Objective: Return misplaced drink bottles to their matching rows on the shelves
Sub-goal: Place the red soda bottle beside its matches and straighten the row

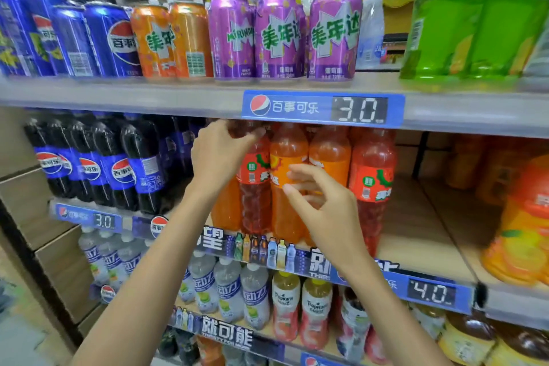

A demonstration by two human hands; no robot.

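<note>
On the middle shelf stand orange soda bottles [287,181] mixed with red soda bottles. My left hand [219,151] is closed around the neck of one red bottle [255,193], up under the shelf edge. Another red bottle [371,184] stands at the right end of the group. My right hand [320,202] hovers in front of the orange bottles with its fingers spread, holding nothing. Whether its fingertips touch the orange bottle I cannot tell.
Dark cola bottles [118,169] fill the left of the same shelf. Cans [279,38] and green bottles [463,18] stand on the shelf above. Bare shelf board [416,226] lies right of the red bottle. Water and juice bottles [285,306] stand below.
</note>
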